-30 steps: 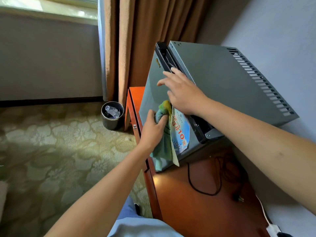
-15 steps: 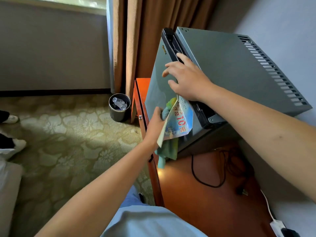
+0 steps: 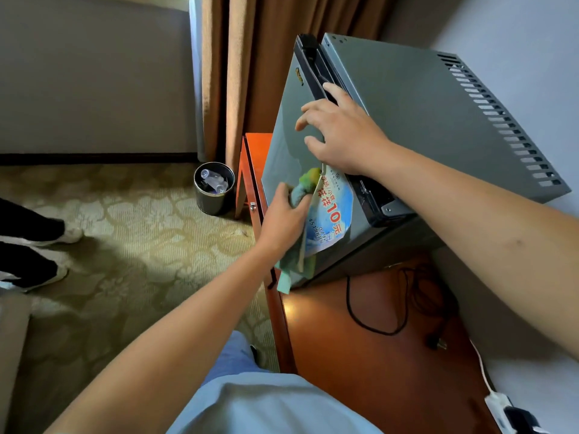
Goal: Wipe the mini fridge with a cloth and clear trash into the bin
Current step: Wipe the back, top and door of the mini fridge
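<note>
Head camera looks steeply down, close to fridge (image 3: 407, 120).

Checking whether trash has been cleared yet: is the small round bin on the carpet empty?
No, the small round dark bin by the brown curtain already holds clear plastic bottles.

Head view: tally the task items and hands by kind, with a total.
Mini fridge: 1
Cloth: 1
Price card: 1
Bin: 1
Hands: 2, left hand and right hand
Total: 6
</note>
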